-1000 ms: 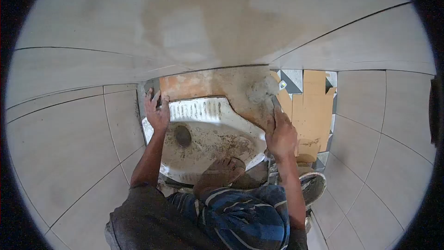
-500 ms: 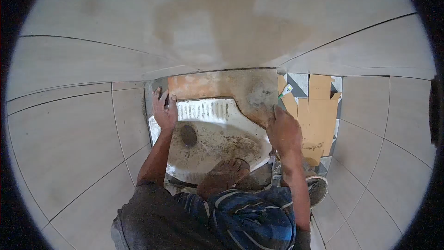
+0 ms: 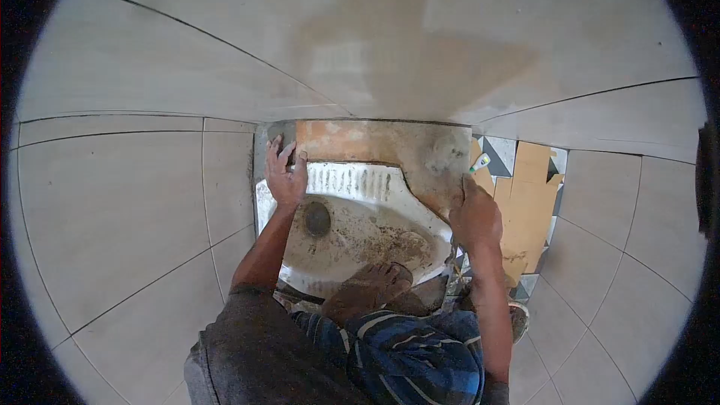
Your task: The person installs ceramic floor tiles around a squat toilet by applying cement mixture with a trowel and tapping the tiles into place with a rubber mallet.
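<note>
A cut tile (image 3: 360,139), orange-brown on the left and grey-stained on the right, lies between the back wall and a white squat toilet (image 3: 349,178). Its curved lower edge follows the toilet's rim. My left hand (image 3: 286,178) is at the tile's left end, fingers stretched over a grey strip and thumb by the tile's edge. My right hand (image 3: 477,216) grips the tile's lower right corner, with fingers curled and partly hidden underneath. Dirt speckles the toilet bowl, and a dark round drain hole (image 3: 316,219) shows at its left.
Tiled walls (image 3: 120,210) stand close on the left, right and front. Cardboard (image 3: 525,206) covers patterned floor tiles at the right. A small tool with a white and green handle (image 3: 481,162) lies by the tile's right edge. My bare foot (image 3: 375,285) rests on the toilet's near side.
The camera view has shifted, so the scene sits slightly lower and further right. Both hands keep their places at the tile, which shows no clear movement against the toilet.
</note>
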`<state>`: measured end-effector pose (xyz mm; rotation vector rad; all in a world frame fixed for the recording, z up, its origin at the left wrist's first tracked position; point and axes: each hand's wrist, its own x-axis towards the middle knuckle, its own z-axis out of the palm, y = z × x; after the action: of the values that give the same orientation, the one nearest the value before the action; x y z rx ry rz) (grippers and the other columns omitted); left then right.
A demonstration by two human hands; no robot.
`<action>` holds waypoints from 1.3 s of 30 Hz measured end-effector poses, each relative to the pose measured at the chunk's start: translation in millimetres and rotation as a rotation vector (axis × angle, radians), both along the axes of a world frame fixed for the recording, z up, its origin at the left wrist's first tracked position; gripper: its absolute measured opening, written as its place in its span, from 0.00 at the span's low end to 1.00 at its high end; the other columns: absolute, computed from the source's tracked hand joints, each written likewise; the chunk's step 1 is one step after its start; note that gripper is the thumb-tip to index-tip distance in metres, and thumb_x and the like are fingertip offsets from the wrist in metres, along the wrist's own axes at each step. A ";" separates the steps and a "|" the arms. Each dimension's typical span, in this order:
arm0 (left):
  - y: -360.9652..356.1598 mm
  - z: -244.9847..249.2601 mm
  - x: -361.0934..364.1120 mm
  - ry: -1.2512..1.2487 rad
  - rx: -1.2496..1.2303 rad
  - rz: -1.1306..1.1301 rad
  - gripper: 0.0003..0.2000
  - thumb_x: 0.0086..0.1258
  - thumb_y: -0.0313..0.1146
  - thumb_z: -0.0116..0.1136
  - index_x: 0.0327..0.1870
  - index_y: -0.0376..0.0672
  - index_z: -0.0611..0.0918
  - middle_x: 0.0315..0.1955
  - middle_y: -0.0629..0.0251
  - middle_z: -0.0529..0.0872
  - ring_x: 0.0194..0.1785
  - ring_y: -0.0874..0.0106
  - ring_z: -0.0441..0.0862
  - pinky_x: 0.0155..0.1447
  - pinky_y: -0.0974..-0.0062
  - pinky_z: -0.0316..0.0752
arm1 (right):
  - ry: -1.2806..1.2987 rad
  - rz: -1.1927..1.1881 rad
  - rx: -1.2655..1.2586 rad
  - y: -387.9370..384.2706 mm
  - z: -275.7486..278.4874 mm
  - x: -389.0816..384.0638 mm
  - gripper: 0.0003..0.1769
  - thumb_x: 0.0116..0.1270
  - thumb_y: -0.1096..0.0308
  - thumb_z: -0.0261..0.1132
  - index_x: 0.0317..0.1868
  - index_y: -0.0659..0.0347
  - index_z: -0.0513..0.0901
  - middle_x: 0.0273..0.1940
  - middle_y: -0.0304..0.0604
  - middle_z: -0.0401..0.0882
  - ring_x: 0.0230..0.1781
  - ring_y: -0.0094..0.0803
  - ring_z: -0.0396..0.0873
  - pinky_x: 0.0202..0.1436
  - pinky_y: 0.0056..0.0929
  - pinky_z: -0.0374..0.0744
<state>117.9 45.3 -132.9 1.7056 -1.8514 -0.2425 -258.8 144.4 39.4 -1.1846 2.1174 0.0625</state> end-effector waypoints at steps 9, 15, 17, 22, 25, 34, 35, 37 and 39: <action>-1.2 -2.3 -2.8 0.009 -0.007 0.033 0.19 0.64 0.32 0.73 0.57 0.47 0.87 0.70 0.50 0.80 0.76 0.43 0.72 0.78 0.49 0.68 | 0.000 -0.037 -0.097 10.0 -9.8 -0.5 0.24 0.77 0.62 0.58 0.68 0.64 0.80 0.53 0.64 0.87 0.56 0.61 0.85 0.63 0.54 0.81; -4.7 2.8 -10.7 0.111 -0.014 0.050 0.22 0.65 0.35 0.75 0.61 0.49 0.87 0.71 0.47 0.80 0.77 0.43 0.71 0.78 0.49 0.67 | -0.014 -0.006 0.026 13.9 -6.0 -5.5 0.25 0.77 0.63 0.59 0.70 0.63 0.78 0.54 0.64 0.85 0.55 0.61 0.85 0.61 0.54 0.81; -4.0 3.6 -6.6 -0.079 0.002 0.014 0.23 0.66 0.38 0.75 0.63 0.50 0.86 0.72 0.46 0.78 0.77 0.42 0.69 0.78 0.46 0.66 | 0.000 -0.093 -0.189 25.8 -11.9 7.9 0.27 0.75 0.65 0.60 0.72 0.62 0.77 0.53 0.64 0.85 0.54 0.61 0.85 0.57 0.54 0.83; -2.8 3.1 -5.8 -0.080 0.050 0.011 0.22 0.69 0.40 0.73 0.64 0.51 0.87 0.75 0.48 0.75 0.80 0.44 0.65 0.80 0.45 0.63 | 0.006 -0.069 -0.619 53.6 -55.5 27.5 0.34 0.73 0.67 0.63 0.79 0.55 0.71 0.53 0.60 0.83 0.48 0.60 0.85 0.47 0.53 0.85; -3.4 -3.6 -2.1 -0.056 0.067 0.013 0.22 0.69 0.41 0.73 0.64 0.51 0.87 0.75 0.49 0.75 0.80 0.44 0.65 0.80 0.45 0.62 | 0.042 -0.008 -0.618 58.2 -93.7 28.3 0.35 0.73 0.67 0.64 0.81 0.54 0.69 0.53 0.57 0.82 0.44 0.59 0.85 0.44 0.52 0.85; -2.0 -0.3 -4.6 -0.101 0.045 -0.008 0.24 0.69 0.43 0.74 0.66 0.51 0.86 0.75 0.49 0.75 0.80 0.45 0.65 0.81 0.46 0.61 | 0.143 0.027 -0.632 59.5 -120.2 36.8 0.34 0.74 0.68 0.64 0.80 0.55 0.70 0.51 0.53 0.81 0.42 0.58 0.84 0.40 0.50 0.85; -4.3 -0.7 -2.0 -0.114 0.041 -0.006 0.24 0.69 0.44 0.74 0.66 0.50 0.86 0.75 0.49 0.74 0.81 0.45 0.65 0.81 0.46 0.61 | 0.107 0.021 -0.697 58.3 -117.2 36.9 0.33 0.74 0.68 0.65 0.79 0.56 0.71 0.50 0.53 0.81 0.41 0.58 0.84 0.39 0.50 0.84; -0.7 2.5 -1.7 -0.098 0.060 0.008 0.24 0.69 0.44 0.74 0.66 0.51 0.86 0.75 0.49 0.74 0.81 0.45 0.65 0.81 0.46 0.61 | 0.051 0.024 -0.747 64.0 -118.3 37.6 0.32 0.74 0.68 0.65 0.78 0.56 0.72 0.48 0.53 0.81 0.40 0.58 0.84 0.39 0.51 0.84; -1.1 1.7 -3.9 -0.080 0.073 0.023 0.24 0.69 0.44 0.74 0.66 0.51 0.86 0.75 0.49 0.75 0.81 0.45 0.65 0.81 0.46 0.61 | 0.064 0.042 -0.779 64.6 -125.5 33.9 0.30 0.75 0.68 0.64 0.76 0.57 0.74 0.46 0.54 0.81 0.41 0.58 0.84 0.40 0.51 0.84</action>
<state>114.0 44.2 -131.2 1.8091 -1.8999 -0.2384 -224.9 208.9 -86.1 -1.6668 2.2341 -0.7770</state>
